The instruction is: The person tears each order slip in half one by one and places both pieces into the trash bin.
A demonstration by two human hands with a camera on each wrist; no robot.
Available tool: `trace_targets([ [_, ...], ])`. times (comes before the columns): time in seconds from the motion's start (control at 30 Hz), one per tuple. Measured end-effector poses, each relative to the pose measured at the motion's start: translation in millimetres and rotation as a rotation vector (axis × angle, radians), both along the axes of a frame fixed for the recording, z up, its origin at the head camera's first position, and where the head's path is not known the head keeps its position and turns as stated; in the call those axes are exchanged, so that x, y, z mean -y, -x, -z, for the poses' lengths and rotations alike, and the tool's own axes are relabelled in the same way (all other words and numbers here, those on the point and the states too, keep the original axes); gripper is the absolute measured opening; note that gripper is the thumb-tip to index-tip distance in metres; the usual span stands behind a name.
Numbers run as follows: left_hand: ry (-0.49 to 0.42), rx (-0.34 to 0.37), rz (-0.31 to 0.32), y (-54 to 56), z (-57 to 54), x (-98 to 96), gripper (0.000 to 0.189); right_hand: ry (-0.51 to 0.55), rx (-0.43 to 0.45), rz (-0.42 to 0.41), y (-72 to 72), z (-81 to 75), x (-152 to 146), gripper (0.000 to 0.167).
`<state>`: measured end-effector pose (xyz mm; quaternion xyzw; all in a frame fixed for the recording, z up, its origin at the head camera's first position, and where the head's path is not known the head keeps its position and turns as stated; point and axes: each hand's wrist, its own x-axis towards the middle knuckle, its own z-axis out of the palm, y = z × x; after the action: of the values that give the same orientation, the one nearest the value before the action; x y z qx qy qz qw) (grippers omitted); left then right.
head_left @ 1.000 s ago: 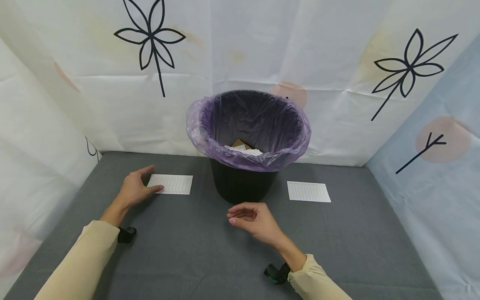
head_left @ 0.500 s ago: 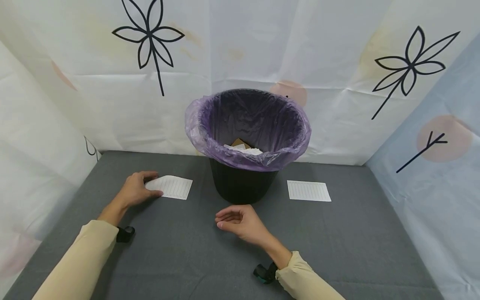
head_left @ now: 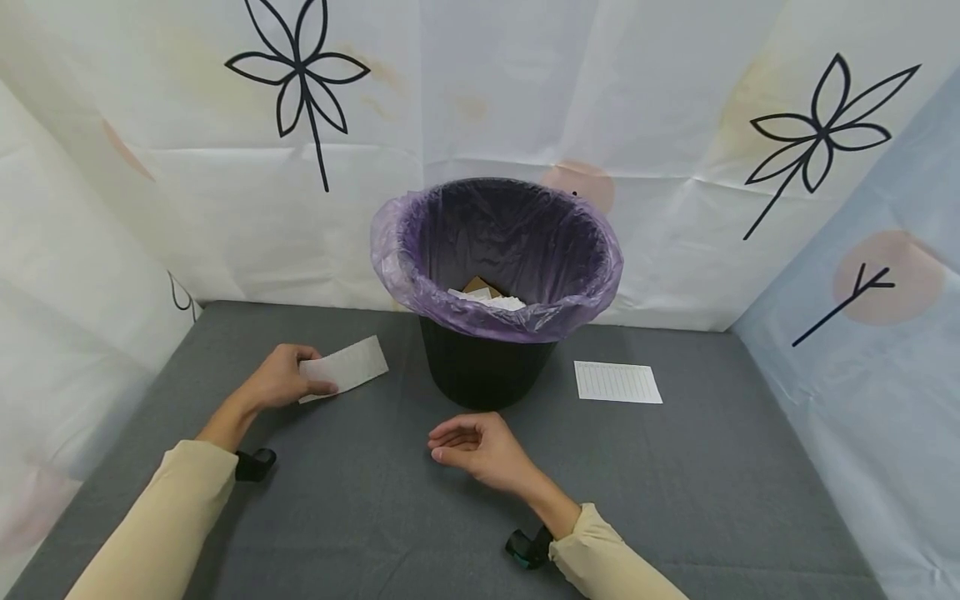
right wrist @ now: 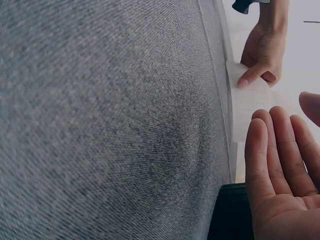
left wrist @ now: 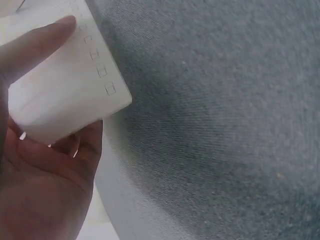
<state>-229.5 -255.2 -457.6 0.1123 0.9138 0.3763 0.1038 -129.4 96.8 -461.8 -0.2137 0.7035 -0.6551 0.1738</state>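
My left hand [head_left: 285, 379] grips a white paper slip [head_left: 358, 363] by its left end, and the slip stands tilted at an angle to the table. In the left wrist view the thumb lies across the face of the slip [left wrist: 65, 90], which carries a row of small printed boxes, with the other fingers behind it. My right hand [head_left: 483, 450] is in front of the bin with its fingers loosely bent and nothing in them. The right wrist view shows that palm [right wrist: 285, 200] bare, with the left hand [right wrist: 265, 55] and the slip beyond.
A black trash bin [head_left: 480, 367] with a purple liner [head_left: 592, 292] stands at the back middle, papers and a brown piece inside. To its right, a second lined slip [head_left: 618, 383] lies flat on the grey tabletop [head_left: 712, 467]. Patterned cloth [head_left: 660, 242] walls the back and sides.
The left hand has picked up the slip, which lay flat, and tilted it upward so its plain side faces the head camera. The right hand has shifted slightly left.
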Motion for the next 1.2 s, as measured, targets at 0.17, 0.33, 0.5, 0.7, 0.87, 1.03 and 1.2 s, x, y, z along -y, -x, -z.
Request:
trace_targets([
  [0.17, -0.031, -0.020, 0.022, -1.2, -3.0, -2.2, 0.020, 0.000, -0.002, -0.009, -0.7, 0.5, -1, 0.027],
  [0.33, -0.055, -0.035, 0.052, -5.4, -14.9, -7.1, 0.021, 0.016, -0.017, 0.006, -0.9, 0.4, -2, 0.026],
  [0.5, -0.090, -0.023, 0.103, -11.9, -31.8, -14.2, 0.019, 0.021, -0.032, 0.059, -0.5, -2.8, -2, 0.026],
  [0.7, -0.156, 0.049, 0.242, -18.1, -50.9, -26.5, 0.015, 0.001, -0.091, 0.137, -1.7, -11.3, -3, 0.028],
  [0.87, -0.196, 0.090, 0.409, -23.8, -64.3, -41.8, 0.011, -0.035, -0.159, 0.233, -4.1, -18.5, -4, 0.036],
  [1.03, -0.193, 0.085, 0.483, -31.3, -74.1, -62.0, 0.009, -0.047, -0.193, 0.281, -6.2, -25.1, -6, 0.041],
  [1.2, -0.169, 0.046, 0.495, -40.3, -82.3, -82.5, 0.008, -0.031, -0.205, 0.296, -8.0, -31.4, -10, 0.039],
])
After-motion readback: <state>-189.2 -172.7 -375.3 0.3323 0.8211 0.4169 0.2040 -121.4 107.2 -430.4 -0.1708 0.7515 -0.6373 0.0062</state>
